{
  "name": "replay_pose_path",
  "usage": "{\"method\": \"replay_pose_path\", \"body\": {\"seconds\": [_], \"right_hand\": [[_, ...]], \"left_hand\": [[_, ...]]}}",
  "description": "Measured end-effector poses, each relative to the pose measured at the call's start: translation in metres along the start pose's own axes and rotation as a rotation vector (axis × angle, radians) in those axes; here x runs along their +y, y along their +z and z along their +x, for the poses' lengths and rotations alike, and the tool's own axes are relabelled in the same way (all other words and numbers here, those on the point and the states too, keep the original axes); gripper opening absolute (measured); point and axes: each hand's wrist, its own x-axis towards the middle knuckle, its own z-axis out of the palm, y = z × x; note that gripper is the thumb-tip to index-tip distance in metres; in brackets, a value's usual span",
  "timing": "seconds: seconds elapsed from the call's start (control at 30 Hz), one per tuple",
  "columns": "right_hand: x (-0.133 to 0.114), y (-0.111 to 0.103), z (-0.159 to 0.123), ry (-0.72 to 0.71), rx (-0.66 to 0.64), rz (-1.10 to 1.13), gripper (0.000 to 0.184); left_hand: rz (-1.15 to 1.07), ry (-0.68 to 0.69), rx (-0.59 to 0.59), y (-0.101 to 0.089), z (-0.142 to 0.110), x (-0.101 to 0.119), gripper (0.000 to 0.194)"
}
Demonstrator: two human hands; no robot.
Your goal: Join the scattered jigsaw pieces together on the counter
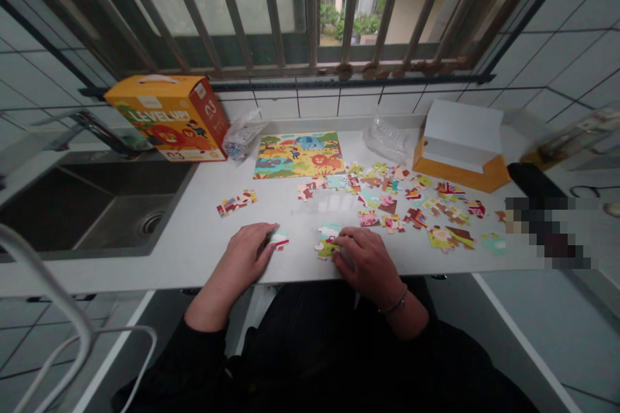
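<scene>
My left hand (246, 253) rests on the white counter (203, 245), its fingers curled onto a small puzzle piece (279, 239) with a red edge. My right hand (364, 261) pinches a joined cluster of green and white puzzle pieces (327, 240) just in front of me. Several loose colourful pieces (402, 200) lie scattered to the right and behind my hands. A small joined group of pieces (236, 202) lies apart to the left. A picture sheet with cartoon animals (298, 155) lies flat near the wall.
A steel sink (92, 210) with a tap lies to the left. An orange puzzle box (169, 116) stands behind it. An open orange and white box (460, 145) and two clear plastic bags (387, 135) sit at the back. A barred window runs above.
</scene>
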Motion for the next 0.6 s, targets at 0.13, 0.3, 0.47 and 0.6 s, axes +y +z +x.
{"method": "replay_pose_path", "body": {"seconds": [0.13, 0.3, 0.47, 0.6], "right_hand": [[-0.001, 0.001, 0.002, 0.009, -0.036, 0.008, 0.022], [-0.002, 0.0, 0.006, 0.038, -0.016, 0.012, 0.02], [-0.001, 0.0, 0.008, 0.036, 0.022, 0.021, 0.023], [0.0, 0.001, 0.007, 0.07, 0.087, 0.025, 0.022]], "left_hand": [[0.02, 0.006, 0.018, 0.016, 0.013, 0.011, 0.031], [0.131, -0.078, 0.221, 0.033, 0.026, 0.027, 0.03], [0.018, 0.223, 0.131, 0.043, 0.024, 0.065, 0.034], [-0.026, 0.343, -0.05, 0.055, 0.023, 0.096, 0.042]]}}
